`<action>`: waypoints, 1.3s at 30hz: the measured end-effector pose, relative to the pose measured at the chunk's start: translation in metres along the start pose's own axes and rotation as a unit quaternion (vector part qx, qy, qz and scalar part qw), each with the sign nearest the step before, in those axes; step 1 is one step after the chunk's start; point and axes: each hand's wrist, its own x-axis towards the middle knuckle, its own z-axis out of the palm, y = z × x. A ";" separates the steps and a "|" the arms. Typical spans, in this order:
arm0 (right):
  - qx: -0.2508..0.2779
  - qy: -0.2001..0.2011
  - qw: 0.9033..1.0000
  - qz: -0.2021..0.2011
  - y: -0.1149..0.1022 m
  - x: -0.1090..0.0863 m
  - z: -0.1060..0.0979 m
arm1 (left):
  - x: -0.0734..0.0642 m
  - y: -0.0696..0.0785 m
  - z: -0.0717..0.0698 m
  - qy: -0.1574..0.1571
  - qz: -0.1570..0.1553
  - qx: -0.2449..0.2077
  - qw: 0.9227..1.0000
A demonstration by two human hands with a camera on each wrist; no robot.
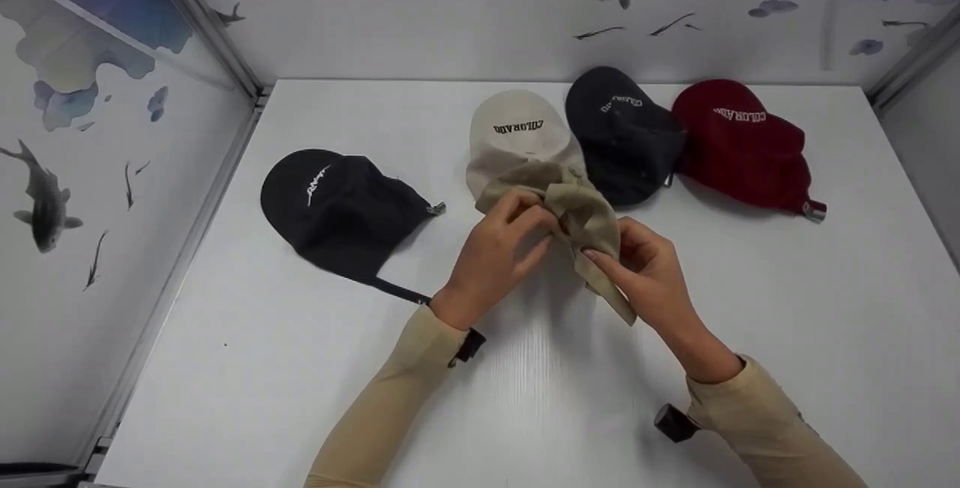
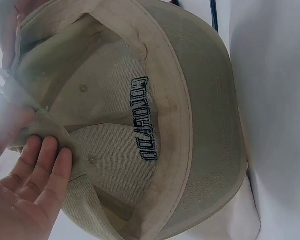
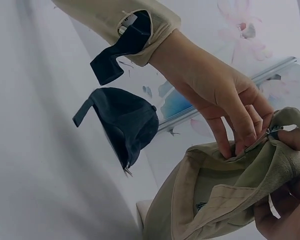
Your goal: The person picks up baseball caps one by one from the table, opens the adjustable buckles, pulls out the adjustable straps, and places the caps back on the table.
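Observation:
A khaki cap point(image 1: 589, 206) is held up in both hands over the table, its inside turned toward me. My left hand point(image 1: 491, 259) pinches the cap's back edge near the strap. On the other side, my right hand point(image 1: 656, 274) grips the edge between thumb and fingers, with the strap end hanging below. In the left wrist view, the cap's inside point(image 2: 110, 100) shows the back of dark lettering and the brim beyond. A small metal buckle point(image 3: 274, 131) sits by the left fingertips in the right wrist view. The khaki cap partly covers a cream cap point(image 1: 521, 124).
A black cap point(image 1: 337, 206) lies on the left, its strap reaching near my left wrist. Behind my right hand lie a navy cap point(image 1: 622, 139) and a dark red cap point(image 1: 739, 143). Printed panels point(image 1: 450, 30) wall the white table point(image 1: 247, 405) at the back and sides.

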 end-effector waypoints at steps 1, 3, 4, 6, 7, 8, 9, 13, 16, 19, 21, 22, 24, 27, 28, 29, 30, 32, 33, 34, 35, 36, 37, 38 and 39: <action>0.002 0.000 1.000 0.000 0.000 0.000 0.000 | 0.000 0.000 -0.001 -0.002 -0.002 0.001 1.000; 0.005 0.002 1.000 0.005 0.000 0.000 0.000 | 0.000 0.000 -0.001 -0.004 -0.006 0.000 1.000; 0.006 0.003 1.000 0.007 -0.001 0.000 0.000 | 0.000 0.000 -0.002 -0.005 -0.006 -0.002 1.000; 0.005 0.006 1.000 0.013 -0.001 0.000 0.000 | 0.000 0.000 -0.002 -0.010 0.000 -0.020 1.000; 0.009 0.005 1.000 0.015 -0.001 0.000 0.000 | -0.001 0.001 -0.002 -0.016 0.005 -0.030 0.999; 0.012 0.004 1.000 0.015 -0.001 -0.001 0.000 | -0.001 0.001 -0.003 -0.022 0.010 -0.041 0.999; 0.013 0.003 1.000 0.015 -0.001 -0.001 -0.001 | -0.001 0.002 -0.003 -0.029 0.014 -0.054 0.998; 0.024 -0.004 1.000 0.011 -0.001 -0.001 -0.001 | -0.003 0.004 -0.003 -0.046 0.018 -0.093 0.994; 0.021 -0.001 1.000 0.013 -0.001 0.000 -0.001 | -0.003 0.006 -0.003 -0.047 0.011 -0.107 0.993; 0.017 0.003 1.000 0.015 -0.001 0.000 -0.001 | -0.002 0.008 -0.002 -0.045 0.003 -0.116 0.992; 0.014 0.004 1.000 0.014 -0.001 0.000 -0.001 | -0.002 0.008 -0.001 -0.039 -0.004 -0.122 0.992; 0.014 0.004 1.000 0.014 -0.001 0.000 -0.001 | -0.002 0.008 -0.001 -0.037 -0.006 -0.124 0.992; 0.012 0.002 1.000 0.013 -0.001 0.000 -0.001 | -0.001 0.008 -0.001 -0.032 -0.010 -0.125 0.992; 0.016 -0.002 1.000 0.008 -0.001 0.001 -0.001 | 0.000 0.008 -0.002 -0.029 -0.014 -0.117 0.993; 0.017 -0.002 1.000 0.007 -0.001 0.001 -0.001 | 0.000 0.008 -0.002 -0.029 -0.015 -0.111 0.993; 0.014 -0.002 1.000 0.006 -0.001 0.001 -0.001 | 0.000 0.008 -0.003 -0.027 -0.018 -0.106 0.994; 0.009 -0.001 1.000 0.006 -0.002 0.001 -0.001 | 0.000 0.008 -0.003 -0.026 -0.021 -0.101 0.994; 0.004 -0.001 1.000 0.010 -0.002 0.001 -0.002 | 0.000 0.007 -0.005 -0.022 -0.028 -0.093 0.995; -0.001 0.000 1.000 0.013 -0.002 0.001 -0.002 | 0.000 0.006 -0.005 -0.021 -0.031 -0.088 0.995; -0.004 0.000 1.000 0.014 -0.003 0.000 -0.002 | 0.000 0.005 -0.006 -0.019 -0.034 -0.084 0.996; -0.008 0.000 1.000 0.015 -0.003 0.000 -0.002 | 0.000 0.005 -0.007 -0.018 -0.036 -0.079 0.996; -0.008 0.000 1.000 0.015 -0.003 0.000 -0.002 | 0.000 0.004 -0.008 -0.016 -0.039 -0.074 0.996; -0.007 -0.001 1.000 0.015 -0.003 0.000 -0.002 | 0.000 0.004 -0.009 -0.015 -0.041 -0.068 0.997; -0.005 -0.002 1.000 0.013 -0.004 0.000 -0.003 | 0.000 0.004 -0.010 -0.014 -0.044 -0.064 0.997; -0.004 -0.002 1.000 0.012 -0.004 0.000 -0.003 | 0.000 0.003 -0.011 -0.013 -0.046 -0.060 0.997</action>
